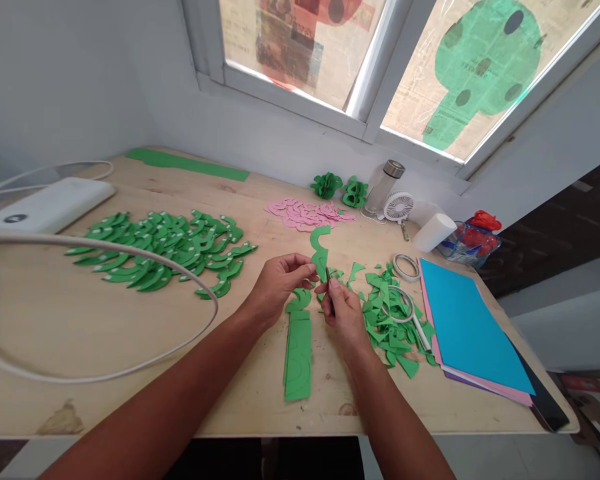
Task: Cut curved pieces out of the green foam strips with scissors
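My left hand (281, 283) pinches a green paper piece (321, 245) with scalloped curves cut along its left edge. In my right hand (345, 310) is a pair of small dark scissors (329, 281), its blades at the lower right of that piece; the fingers cover most of the handles. Just below my hands lies a curved green cutout (299, 300). Under it, nearer the table's front edge, sits a stack of green paper strips (299, 360) with drawn curved outlines. Green paper scraps (390, 333) are heaped to the right of my right hand.
Many green curved cutouts (165, 250) spread at left, near a white cable (205, 293) and white power bank (55, 200). Behind are pink cutouts (305, 215), green paper balls (326, 185), a bottle (383, 187) and fan (399, 207). Coloured sheets (473, 320) lie right; a magnifying glass (420, 333) crosses the scraps.
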A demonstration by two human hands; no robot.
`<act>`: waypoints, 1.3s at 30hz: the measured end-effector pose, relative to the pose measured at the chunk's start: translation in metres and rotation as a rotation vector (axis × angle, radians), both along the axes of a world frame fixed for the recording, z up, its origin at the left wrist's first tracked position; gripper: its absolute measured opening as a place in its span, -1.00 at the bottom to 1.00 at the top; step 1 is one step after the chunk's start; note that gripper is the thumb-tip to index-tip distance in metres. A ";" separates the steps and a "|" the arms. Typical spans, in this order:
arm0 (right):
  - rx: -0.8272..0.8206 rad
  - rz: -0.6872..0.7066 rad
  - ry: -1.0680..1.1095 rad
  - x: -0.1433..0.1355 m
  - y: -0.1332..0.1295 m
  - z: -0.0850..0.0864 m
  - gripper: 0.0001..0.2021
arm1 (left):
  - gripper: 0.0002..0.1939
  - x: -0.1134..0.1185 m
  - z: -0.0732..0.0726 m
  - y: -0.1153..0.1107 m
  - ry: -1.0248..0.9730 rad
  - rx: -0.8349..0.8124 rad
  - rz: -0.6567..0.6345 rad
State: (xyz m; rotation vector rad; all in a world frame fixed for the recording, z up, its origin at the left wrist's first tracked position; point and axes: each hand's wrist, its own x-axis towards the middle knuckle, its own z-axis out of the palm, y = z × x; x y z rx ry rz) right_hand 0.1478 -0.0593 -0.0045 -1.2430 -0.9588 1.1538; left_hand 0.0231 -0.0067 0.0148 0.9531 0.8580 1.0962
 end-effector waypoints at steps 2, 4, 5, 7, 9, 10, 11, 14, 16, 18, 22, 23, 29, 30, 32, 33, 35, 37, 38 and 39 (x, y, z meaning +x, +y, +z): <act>0.002 0.005 0.004 0.000 0.000 0.000 -0.49 | -0.79 0.000 0.000 0.000 0.018 0.025 -0.011; 0.001 0.007 0.009 0.000 0.000 0.000 -0.48 | -0.80 0.000 0.001 0.001 0.044 0.053 -0.014; -0.001 0.008 0.011 0.000 -0.001 0.000 -0.48 | -0.81 -0.001 0.002 0.000 0.057 0.065 -0.013; -0.007 0.015 0.010 -0.001 -0.001 0.001 -0.48 | -0.81 -0.001 0.004 -0.001 0.081 0.084 -0.015; -0.010 0.023 0.007 -0.001 -0.001 0.001 -0.48 | -0.82 -0.001 0.006 -0.002 0.101 0.096 -0.022; -0.010 0.027 0.006 -0.001 -0.001 0.000 -0.48 | -0.82 -0.002 0.007 -0.003 0.108 0.102 -0.028; -0.010 0.029 0.006 -0.001 -0.001 0.000 -0.48 | -0.82 -0.002 0.007 -0.003 0.112 0.107 -0.035; -0.008 0.031 0.007 0.000 -0.001 -0.001 -0.48 | -0.83 -0.002 0.008 -0.004 0.122 0.117 -0.051; -0.007 0.029 0.007 0.000 0.000 -0.002 -0.48 | -0.83 -0.002 0.008 -0.004 0.129 0.118 -0.052; -0.006 0.030 0.008 0.000 0.000 -0.002 -0.48 | -0.84 -0.002 0.008 -0.004 0.133 0.115 -0.049; -0.002 0.029 0.015 0.000 0.000 -0.003 -0.49 | -0.85 -0.001 0.007 -0.003 0.134 0.113 -0.054; -0.001 0.028 0.013 0.000 0.000 -0.003 -0.48 | -0.84 -0.001 0.008 -0.004 0.133 0.114 -0.056; -0.011 0.029 -0.021 0.001 0.001 -0.004 -0.46 | -0.84 -0.002 0.008 -0.004 0.139 0.121 -0.062; -0.012 0.030 -0.020 0.001 0.001 -0.004 -0.46 | -0.84 -0.002 0.008 -0.004 0.140 0.122 -0.066; -0.011 0.035 -0.015 0.001 0.001 -0.005 -0.45 | -0.83 -0.002 0.009 -0.005 0.138 0.121 -0.070; -0.011 0.036 -0.014 0.001 0.001 -0.005 -0.45 | -0.82 -0.002 0.009 -0.005 0.138 0.119 -0.070; -0.015 0.036 -0.022 0.001 0.001 -0.004 -0.45 | -0.82 -0.002 0.010 -0.005 0.138 0.117 -0.068; -0.020 0.031 -0.037 0.001 0.001 -0.004 -0.46 | -0.82 -0.002 0.011 -0.005 0.140 0.117 -0.067; -0.022 0.028 -0.043 0.001 0.001 -0.003 -0.46 | -0.82 -0.002 0.011 -0.005 0.140 0.117 -0.066; -0.023 0.026 -0.048 0.000 0.001 -0.003 -0.46 | -0.82 -0.002 0.011 -0.005 0.139 0.116 -0.065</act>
